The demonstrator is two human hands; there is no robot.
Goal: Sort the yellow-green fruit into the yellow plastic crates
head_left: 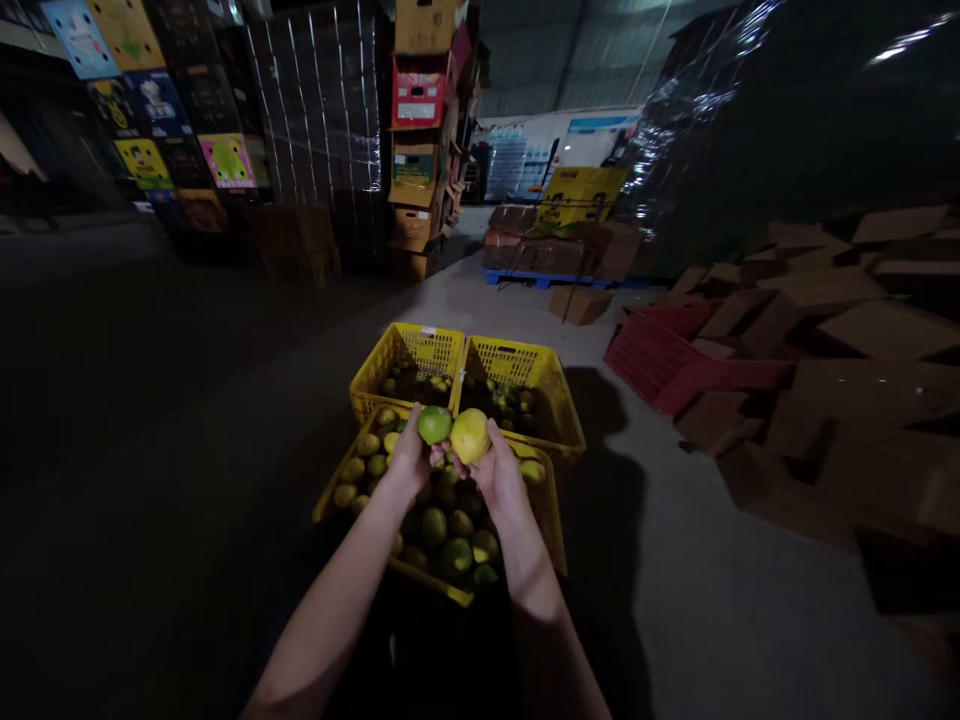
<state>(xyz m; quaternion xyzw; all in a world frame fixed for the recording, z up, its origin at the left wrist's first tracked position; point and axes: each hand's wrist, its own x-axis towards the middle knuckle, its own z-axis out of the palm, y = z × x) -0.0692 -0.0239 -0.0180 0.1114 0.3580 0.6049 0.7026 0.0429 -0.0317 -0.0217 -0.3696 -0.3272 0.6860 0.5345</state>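
Observation:
My left hand (410,455) is closed around a green lemon (434,425). Right beside it, my right hand (496,470) grips a yellow lemon (470,436), thumb along its side. Both fruits are held up close together over the near yellow crate (442,588), which is filled with green and yellow lemons (433,528). Behind it stand two more yellow crates, the far left crate (367,385) and the far right crate (562,405), each with fruit low inside. My forearms cover part of the near crate.
A red crate (652,360) and a heap of flattened cardboard boxes (862,400) lie on the right. Ahead, a blue pallet (540,279) bears boxes. Stacked cartons (416,170) and a wrapped pallet load (319,120) rise at the back left. The floor is grey.

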